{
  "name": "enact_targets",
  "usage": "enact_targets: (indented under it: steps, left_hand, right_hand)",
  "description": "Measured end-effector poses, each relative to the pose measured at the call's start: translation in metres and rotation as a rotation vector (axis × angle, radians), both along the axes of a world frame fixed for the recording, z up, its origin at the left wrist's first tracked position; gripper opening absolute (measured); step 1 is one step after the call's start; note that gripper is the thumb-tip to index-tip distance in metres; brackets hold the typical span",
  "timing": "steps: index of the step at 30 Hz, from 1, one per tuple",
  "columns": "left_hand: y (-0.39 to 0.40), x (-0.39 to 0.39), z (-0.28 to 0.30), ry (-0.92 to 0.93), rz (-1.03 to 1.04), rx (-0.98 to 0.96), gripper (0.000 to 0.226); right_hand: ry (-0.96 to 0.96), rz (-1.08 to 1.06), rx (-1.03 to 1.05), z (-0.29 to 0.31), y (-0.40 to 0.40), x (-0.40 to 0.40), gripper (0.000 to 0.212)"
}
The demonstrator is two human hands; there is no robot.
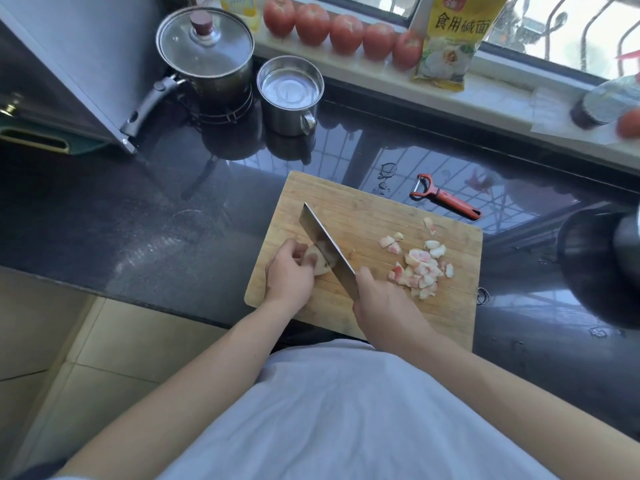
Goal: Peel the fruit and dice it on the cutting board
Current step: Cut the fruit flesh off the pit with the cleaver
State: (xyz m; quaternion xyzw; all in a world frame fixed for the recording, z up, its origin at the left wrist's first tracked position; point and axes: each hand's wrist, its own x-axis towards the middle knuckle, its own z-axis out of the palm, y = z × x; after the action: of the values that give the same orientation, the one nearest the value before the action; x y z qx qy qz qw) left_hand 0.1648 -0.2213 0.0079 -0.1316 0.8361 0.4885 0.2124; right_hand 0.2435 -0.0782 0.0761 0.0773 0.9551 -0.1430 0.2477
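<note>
A wooden cutting board (363,209) lies on the dark counter. On its left part my left hand (289,271) holds a pale peeled fruit piece (318,261) with curled fingers. My right hand (382,303) grips the handle of a cleaver (327,249), whose blade stands on the fruit piece just right of my left fingers. A pile of diced pink-white fruit (420,268) lies on the right part of the board. The knife handle is hidden inside my fist.
A red peeler (446,197) lies on the counter behind the board. A lidded pot (206,60) and a steel mug (290,95) stand at the back. Several tomatoes (346,32) and a yellow bag (450,39) line the windowsill. A dark round vessel (599,265) stands right.
</note>
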Motion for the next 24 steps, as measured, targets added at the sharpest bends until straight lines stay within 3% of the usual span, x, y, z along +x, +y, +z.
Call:
enact_targets:
  steps: [8,13,17,24]
  left_hand:
    - [-0.002,0.001,0.001,0.009,-0.017,0.008,0.007]
    - [0.001,0.001,0.002,-0.018,0.04,0.03,0.009]
    - [0.001,-0.001,0.002,-0.067,0.09,0.062,0.01]
    - [-0.006,-0.02,0.001,-0.263,0.21,0.144,0.017]
  right_hand:
    - [-0.023,-0.036,-0.038,0.017,-0.003,-0.02,0.008]
    - [-0.026,-0.039,-0.022,0.022,-0.009,-0.025,0.012]
    - [0.016,-0.035,0.011,0.008,-0.02,-0.01,0.021]
    - [0.112,0.007,0.016,-0.013,-0.027,-0.009,0.018]
